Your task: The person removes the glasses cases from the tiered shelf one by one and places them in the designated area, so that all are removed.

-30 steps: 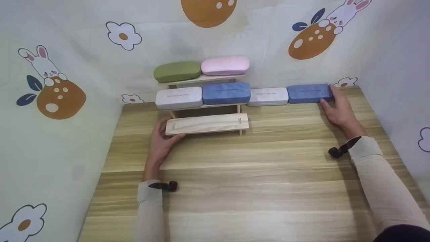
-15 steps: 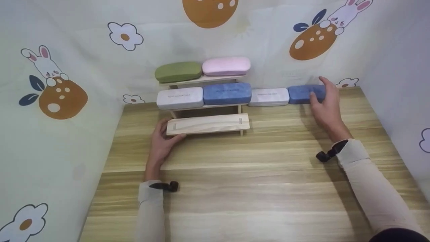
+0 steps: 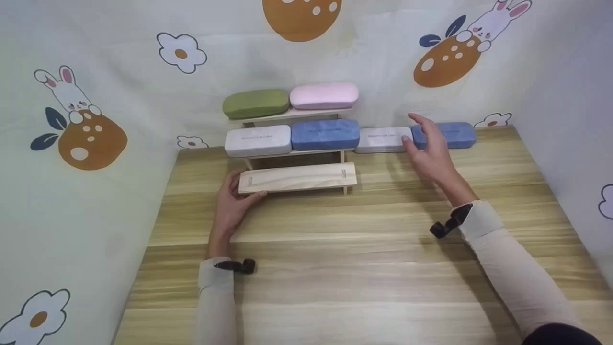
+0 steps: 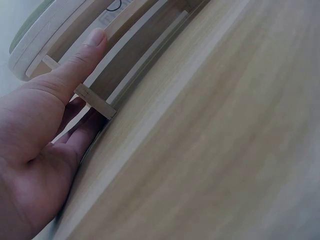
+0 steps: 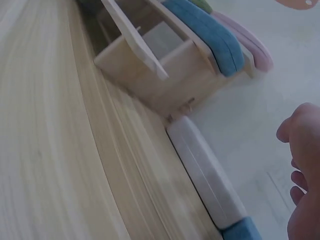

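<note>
My left hand (image 3: 231,203) grips the left end of the lowest step of a three-tier wooden rack (image 3: 297,177). In the left wrist view its thumb (image 4: 85,60) lies along the step's front edge, and the other fingers curl behind it, partly hidden. My right hand (image 3: 433,155) holds nothing, thumb and fingers spread, over where a white glasses case (image 3: 383,139) and a blue glasses case (image 3: 457,135) meet. Both cases sit on the table right of the rack. Whether it touches them I cannot tell. In the right wrist view the hand stands apart from the white case.
A green glasses case (image 3: 256,104) and a pink one (image 3: 324,96) rest on the top tier. On the middle tier are another white case (image 3: 258,140) and a larger blue one (image 3: 325,134). A patterned cloth wall (image 3: 373,62) stands close behind the wood-grain table (image 3: 345,268).
My right hand has let go of the right end of the blue case and moved left toward the white case. My left hand stays on the rack.
</note>
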The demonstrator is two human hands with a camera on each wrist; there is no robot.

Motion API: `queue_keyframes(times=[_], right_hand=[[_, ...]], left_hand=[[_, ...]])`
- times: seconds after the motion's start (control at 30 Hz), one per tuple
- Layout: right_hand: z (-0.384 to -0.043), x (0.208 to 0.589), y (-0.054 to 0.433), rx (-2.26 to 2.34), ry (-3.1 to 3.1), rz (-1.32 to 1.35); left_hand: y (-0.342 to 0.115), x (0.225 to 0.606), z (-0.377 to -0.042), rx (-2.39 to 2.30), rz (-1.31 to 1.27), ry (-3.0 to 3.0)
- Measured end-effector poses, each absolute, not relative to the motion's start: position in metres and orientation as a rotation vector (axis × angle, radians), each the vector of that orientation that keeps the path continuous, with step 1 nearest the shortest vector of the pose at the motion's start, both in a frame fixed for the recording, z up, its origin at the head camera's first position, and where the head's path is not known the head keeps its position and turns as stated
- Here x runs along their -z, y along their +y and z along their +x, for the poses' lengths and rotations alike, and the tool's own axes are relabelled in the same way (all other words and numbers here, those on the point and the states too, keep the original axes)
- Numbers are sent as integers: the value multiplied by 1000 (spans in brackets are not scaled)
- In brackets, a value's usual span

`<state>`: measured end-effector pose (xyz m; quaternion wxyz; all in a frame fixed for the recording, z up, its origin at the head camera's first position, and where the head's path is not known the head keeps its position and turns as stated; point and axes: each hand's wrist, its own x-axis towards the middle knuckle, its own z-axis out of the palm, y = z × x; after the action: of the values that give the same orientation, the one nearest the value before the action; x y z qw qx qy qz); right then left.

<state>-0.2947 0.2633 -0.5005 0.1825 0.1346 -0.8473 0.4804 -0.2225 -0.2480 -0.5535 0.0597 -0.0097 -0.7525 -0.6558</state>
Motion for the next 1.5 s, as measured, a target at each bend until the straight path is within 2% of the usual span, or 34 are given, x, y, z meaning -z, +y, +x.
queue_keyframes(times=[0.47, 0.9, 1.23, 1.5], right_hand=[[-297, 501, 205, -1764, -2320, 511], [-296, 494, 176, -1856, -2303, 618], [-299, 496, 162, -1912, -2302, 548], [-304, 503, 154, -2002, -2277, 482]], left_hand=[[-255, 571, -229, 1934, -51, -2266], [-254, 568, -229, 1929, -46, -2291], [-246, 545, -219, 1948, -12, -2314], [-245, 548, -220, 1988, -24, -2262]])
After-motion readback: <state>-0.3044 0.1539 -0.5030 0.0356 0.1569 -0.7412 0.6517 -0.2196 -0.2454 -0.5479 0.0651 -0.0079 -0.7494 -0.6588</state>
